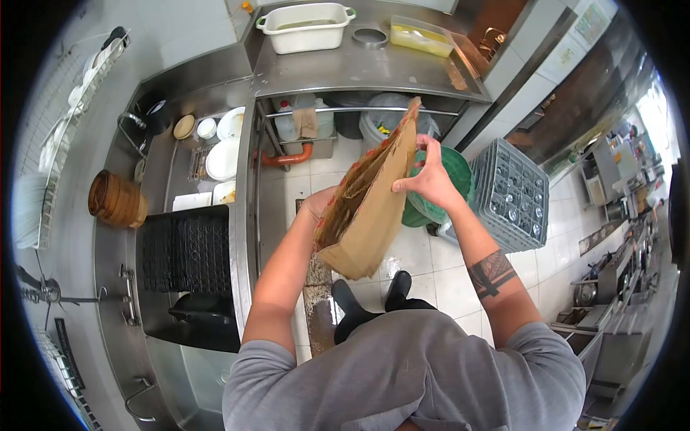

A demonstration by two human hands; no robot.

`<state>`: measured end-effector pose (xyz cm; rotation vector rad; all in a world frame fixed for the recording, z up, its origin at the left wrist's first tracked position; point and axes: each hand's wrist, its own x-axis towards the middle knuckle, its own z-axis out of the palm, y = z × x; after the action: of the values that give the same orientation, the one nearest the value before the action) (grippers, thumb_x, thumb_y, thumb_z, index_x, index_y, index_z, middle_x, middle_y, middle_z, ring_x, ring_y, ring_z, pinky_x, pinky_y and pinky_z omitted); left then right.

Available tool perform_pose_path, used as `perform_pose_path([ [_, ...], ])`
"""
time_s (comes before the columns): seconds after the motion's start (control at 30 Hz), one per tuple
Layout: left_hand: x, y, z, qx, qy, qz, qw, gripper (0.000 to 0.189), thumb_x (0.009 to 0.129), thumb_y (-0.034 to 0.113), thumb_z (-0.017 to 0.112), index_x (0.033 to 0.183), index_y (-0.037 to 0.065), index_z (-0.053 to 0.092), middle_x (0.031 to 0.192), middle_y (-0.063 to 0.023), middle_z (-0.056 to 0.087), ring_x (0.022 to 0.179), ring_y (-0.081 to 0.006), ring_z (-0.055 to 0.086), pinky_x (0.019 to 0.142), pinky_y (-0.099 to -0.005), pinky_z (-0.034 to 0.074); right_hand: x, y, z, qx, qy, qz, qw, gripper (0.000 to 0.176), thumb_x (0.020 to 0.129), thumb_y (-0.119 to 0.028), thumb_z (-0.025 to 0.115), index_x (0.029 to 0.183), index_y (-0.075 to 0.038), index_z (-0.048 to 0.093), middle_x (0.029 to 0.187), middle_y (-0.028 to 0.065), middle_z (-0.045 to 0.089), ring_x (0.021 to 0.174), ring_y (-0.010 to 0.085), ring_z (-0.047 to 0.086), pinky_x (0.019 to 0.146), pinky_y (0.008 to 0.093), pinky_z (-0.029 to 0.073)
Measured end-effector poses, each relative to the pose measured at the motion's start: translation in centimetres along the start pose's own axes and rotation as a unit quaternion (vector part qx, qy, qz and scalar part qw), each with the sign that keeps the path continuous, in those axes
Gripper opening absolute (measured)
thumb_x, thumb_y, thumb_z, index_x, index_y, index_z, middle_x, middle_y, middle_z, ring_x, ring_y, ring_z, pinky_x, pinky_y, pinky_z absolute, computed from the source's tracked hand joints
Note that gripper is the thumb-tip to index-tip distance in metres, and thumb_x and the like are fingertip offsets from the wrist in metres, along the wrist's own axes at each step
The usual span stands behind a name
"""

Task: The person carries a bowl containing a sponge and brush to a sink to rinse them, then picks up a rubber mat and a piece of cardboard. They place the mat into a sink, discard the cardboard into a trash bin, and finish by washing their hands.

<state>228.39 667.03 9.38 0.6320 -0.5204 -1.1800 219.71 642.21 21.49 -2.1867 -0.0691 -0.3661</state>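
A partly flattened cardboard box (381, 215) with red tape or print along its edge is held up in front of me, tilted, over the floor. My left hand (320, 204) supports its left side, with the fingers hidden behind the cardboard. My right hand (430, 177) grips the right edge, its thumb on the near face and the fingers raised around the far side. Just behind the right hand and the box is a green plastic bin or basket (454, 172), partly covered.
Right of the green bin, grey glass racks (512, 194) are stacked on the tiled floor. A steel counter (345, 68) ahead carries a white tub (305, 27) and a yellowish container (421, 36). On the left, a sink holds dishes and a black rack (188, 251).
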Motion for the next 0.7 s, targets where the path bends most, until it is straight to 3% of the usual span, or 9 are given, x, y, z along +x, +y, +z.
perform_pose_path([
  [0.1, 0.7, -0.8, 0.6, -0.028, 0.075, 0.03, 0.996, 0.07, 0.09, 0.033, 0.071, 0.147, 0.003, 0.044, 0.142, -0.0106, 0.055, 0.121, -0.0218, 0.059, 0.098, -0.0403, 0.051, -0.2, 0.0, -1.4, 0.12, -0.009, 0.026, 0.992, 0.097, 0.058, -0.009, 0.094, 0.141, -0.001, 0.043, 0.146, 0.0099, 0.046, 0.133, 0.0202, 0.045, 0.106, 0.0377, 0.043],
  [0.2, 2.1, -1.1, 0.8, -0.022, 0.148, 0.068, 0.986, 0.072, 0.092, 0.04, 0.067, 0.149, 0.003, 0.042, 0.145, -0.0109, 0.052, 0.126, -0.0224, 0.055, 0.102, -0.0417, 0.048, 0.6, 4.3, -1.5, 0.317, -0.101, 0.141, 0.933, 0.067, 0.067, 0.006, 0.085, 0.127, -0.003, 0.056, 0.119, 0.0039, 0.068, 0.107, 0.0156, 0.065, 0.097, 0.0327, 0.05],
  [0.4, 1.1, 0.3, 0.0, 0.043, 0.244, 0.116, 0.962, 0.079, 0.096, 0.056, 0.059, 0.151, 0.004, 0.039, 0.152, -0.0114, 0.046, 0.137, -0.0236, 0.047, 0.11, -0.0445, 0.042, 0.0, 4.6, -4.1, 0.345, -0.009, 0.155, 0.926, 0.052, 0.073, 0.002, 0.085, 0.118, 0.001, 0.06, 0.109, 0.0072, 0.071, 0.096, 0.0157, 0.068, 0.088, 0.0329, 0.055],
  [0.43, 0.6, 0.8, -0.4, 0.044, 0.244, 0.108, 0.963, 0.079, 0.096, 0.056, 0.059, 0.151, 0.004, 0.039, 0.152, -0.0114, 0.046, 0.137, -0.0236, 0.047, 0.11, -0.0445, 0.042, 0.1, 4.3, -4.7, 0.359, 0.035, 0.161, 0.919, 0.051, 0.074, 0.001, 0.085, 0.118, 0.001, 0.06, 0.108, 0.0084, 0.071, 0.095, 0.0166, 0.068, 0.087, 0.0334, 0.056],
  [0.5, -0.2, 2.4, -1.0, 0.054, 0.052, 0.126, 0.989, 0.09, 0.091, 0.065, 0.059, 0.153, 0.004, 0.037, 0.156, -0.0103, 0.041, 0.142, -0.0242, 0.041, 0.115, -0.0438, 0.035, 0.4, 3.6, -6.3, 0.346, 0.074, 0.148, 0.924, 0.048, 0.076, -0.002, 0.085, 0.117, 0.002, 0.06, 0.109, 0.0102, 0.071, 0.093, 0.0181, 0.069, 0.085, 0.0344, 0.057],
  [0.53, 0.2, 3.8, 0.7, -0.011, -0.025, 0.143, 0.989, 0.075, 0.091, 0.031, 0.075, 0.15, 0.002, 0.04, 0.154, -0.012, 0.042, 0.145, -0.0231, 0.035, 0.119, -0.0449, 0.026, 0.6, 3.4, -7.2, 0.32, 0.114, 0.121, 0.933, 0.047, 0.077, -0.004, 0.085, 0.116, 0.002, 0.06, 0.108, 0.0103, 0.071, 0.093, 0.0181, 0.069, 0.084, 0.0342, 0.057],
  [0.57, 1.0, 4.5, 1.8, -0.013, -0.026, 0.134, 0.991, 0.075, 0.091, 0.031, 0.075, 0.15, 0.002, 0.04, 0.154, -0.012, 0.042, 0.145, -0.0231, 0.035, 0.119, -0.0449, 0.026, 0.8, 3.1, -8.2, 0.292, 0.153, 0.094, 0.939, 0.046, 0.078, -0.006, 0.085, 0.115, 0.002, 0.06, 0.107, 0.0103, 0.071, 0.093, 0.0181, 0.069, 0.084, 0.034, 0.057],
  [0.63, 3.2, 5.4, 3.7, 0.329, 0.135, 0.147, 0.923, 0.089, 0.079, 0.038, 0.086, 0.147, 0.003, 0.042, 0.146, -0.0077, 0.05, 0.136, -0.0241, 0.045, 0.112, -0.0413, 0.036, 1.0, 1.0, -10.3, 0.234, 0.174, 0.076, 0.954, 0.046, 0.078, -0.008, 0.086, 0.114, 0.003, 0.061, 0.106, 0.0106, 0.071, 0.092, 0.0177, 0.069, 0.083, 0.0335, 0.057],
  [0.7, 6.6, 7.5, 6.6, 0.309, 0.167, 0.123, 0.928, 0.077, 0.074, 0.019, 0.09, 0.138, 0.002, 0.051, 0.134, -0.0067, 0.058, 0.125, -0.0211, 0.053, 0.105, -0.0378, 0.043, 1.3, -0.9, -12.1, 0.175, 0.193, 0.055, 0.964, 0.046, 0.078, -0.011, 0.086, 0.114, 0.003, 0.062, 0.104, 0.0108, 0.072, 0.092, 0.0173, 0.069, 0.081, 0.033, 0.057],
])
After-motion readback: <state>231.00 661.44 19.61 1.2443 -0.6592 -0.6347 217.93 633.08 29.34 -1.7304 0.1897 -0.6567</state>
